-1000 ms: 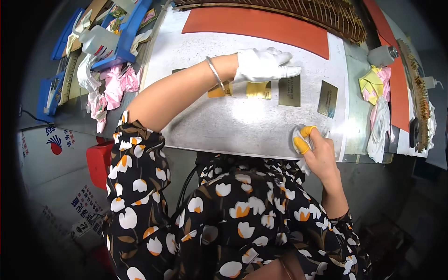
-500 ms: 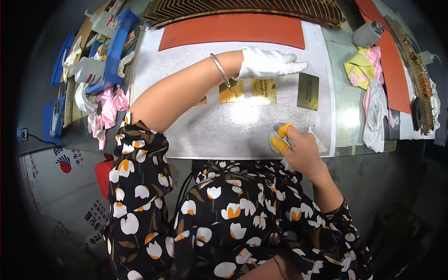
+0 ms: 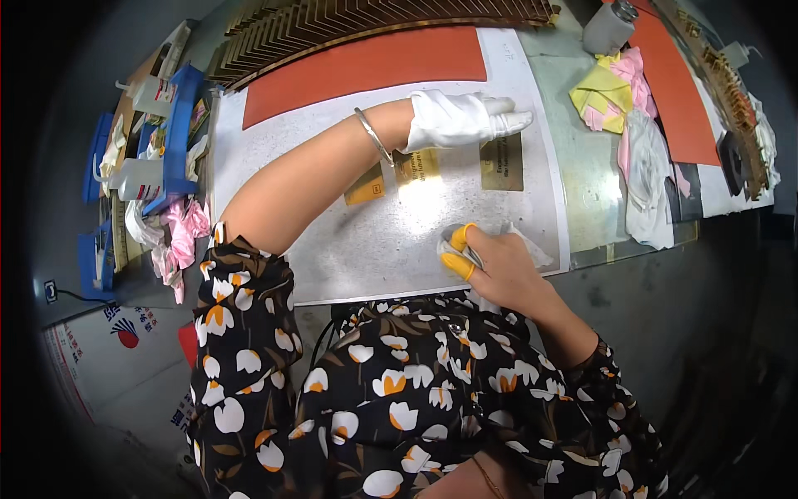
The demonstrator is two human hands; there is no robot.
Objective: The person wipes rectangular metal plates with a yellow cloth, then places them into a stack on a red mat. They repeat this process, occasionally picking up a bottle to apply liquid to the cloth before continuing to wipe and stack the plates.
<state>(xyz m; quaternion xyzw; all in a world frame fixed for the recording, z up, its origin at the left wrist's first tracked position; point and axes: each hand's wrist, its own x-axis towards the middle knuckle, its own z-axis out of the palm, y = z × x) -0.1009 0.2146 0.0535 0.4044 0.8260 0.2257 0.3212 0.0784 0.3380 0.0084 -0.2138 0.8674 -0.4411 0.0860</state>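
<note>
My left hand [image 3: 465, 119], in a white glove, reaches across the sheet with its fingers stretched out flat. Its fingertips overlap the top end of a dark gold metal plate [image 3: 502, 166]; whether they touch it I cannot tell. Partly under my wrist lie two shinier gold plates, one beside my forearm [image 3: 366, 188] and a middle plate [image 3: 417, 170] in the glare. Nearer to me, my right hand [image 3: 499, 264], with yellow finger cots on thumb and forefinger, is closed on a crumpled whitish cloth [image 3: 529, 241] above the sheet.
A slotted brown rack [image 3: 374, 41] stands at the back behind a red-orange mat [image 3: 366, 71]. On the left is a blue holder [image 3: 179, 133] with white bottles. Pink and yellow cloths [image 3: 611, 91], a white cloth [image 3: 647, 183] and a grey bottle [image 3: 609, 29] lie or stand on the right.
The view has turned, so the table appears shifted left and tilted. My left fingertips now overlap the dark gold plate's top end. My right hand keeps hold of the cloth.
</note>
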